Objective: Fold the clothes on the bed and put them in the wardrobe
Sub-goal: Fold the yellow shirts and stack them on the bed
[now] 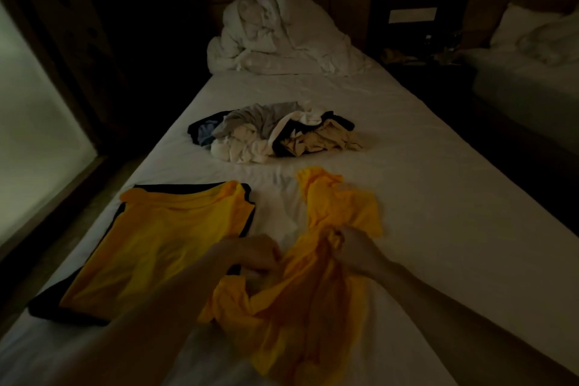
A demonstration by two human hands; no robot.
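Dim bedroom, white bed (438,197) running away from the camera, bedding (282,31) bunched up at the far end and a second bed (526,78) off to the right. Progress looks pretty early to me. One yellow shirt (156,244) with dark trim lies flat at near left, looks like it sits on something dark, so I'd call that one folded or close to it. A second yellow top (313,276) is crumpled at near centre, just right of the flat one. Left hand (253,255) has its fingers curled into the fabric at its left edge, right hand (351,244) pinches a bunch of it a bit farther up, so both are gripping the same top, probably working out which end is which before spreading it.

Still left: the whole pile (272,131) mid-bed, a mix of grey, white, tan and dark pieces, untouched by either hand. No wardrobe in view, so nothing seems put away yet.
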